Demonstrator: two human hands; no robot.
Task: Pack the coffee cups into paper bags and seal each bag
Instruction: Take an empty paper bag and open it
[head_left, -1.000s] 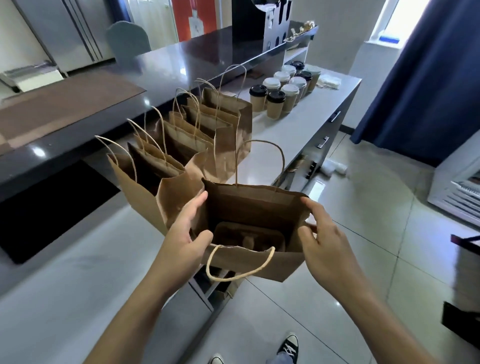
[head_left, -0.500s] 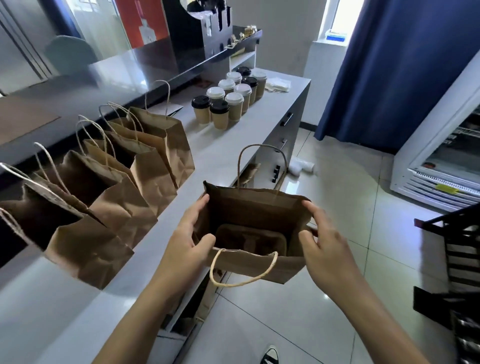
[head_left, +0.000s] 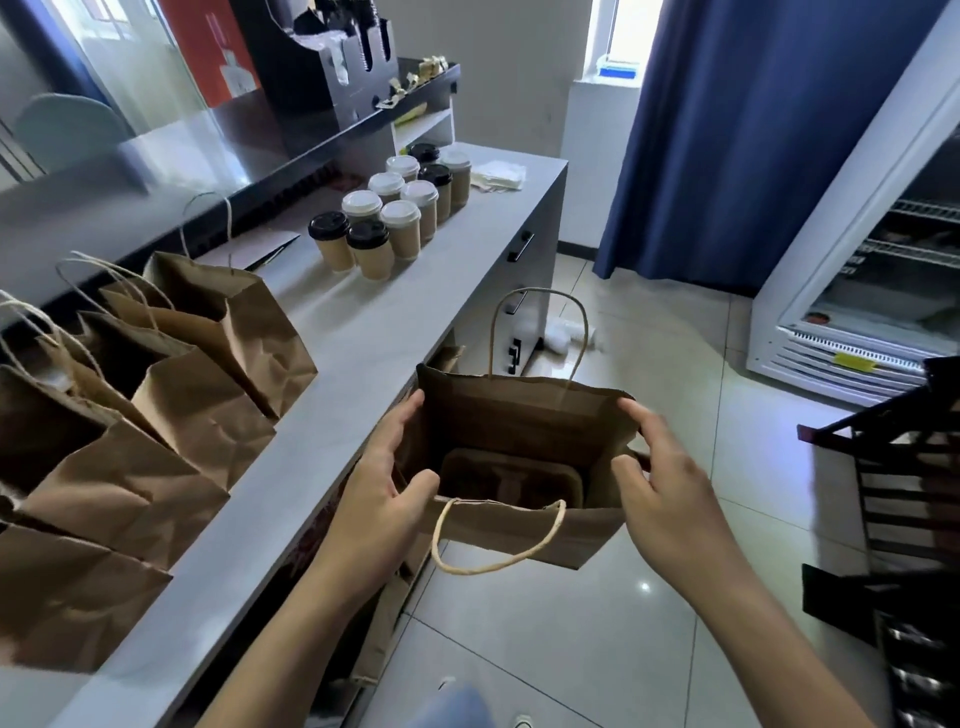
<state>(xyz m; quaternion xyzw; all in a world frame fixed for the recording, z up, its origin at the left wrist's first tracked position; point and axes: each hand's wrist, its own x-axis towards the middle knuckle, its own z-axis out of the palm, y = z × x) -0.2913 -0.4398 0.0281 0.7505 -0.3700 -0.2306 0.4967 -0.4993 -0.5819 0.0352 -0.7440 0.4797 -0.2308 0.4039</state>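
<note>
- Ten lidded coffee cups (head_left: 390, 218) stand upper centre on the bench (head_left: 358, 332).
- One open paper bag (head_left: 524, 415), grasped by left hand (head_left: 382, 488) and right hand (head_left: 662, 499), contains a cup tray (head_left: 511, 480).

A single wide-angle head-worn camera is looking forward and steeply down from standing height, sitting close above both hands (head_left: 524, 499) at lower centre. The grey surface (head_left: 363, 332) is running away along the left, the tiled floor (head_left: 665, 415) is filling the right, and straight edges are bowing near the frame borders.
</note>
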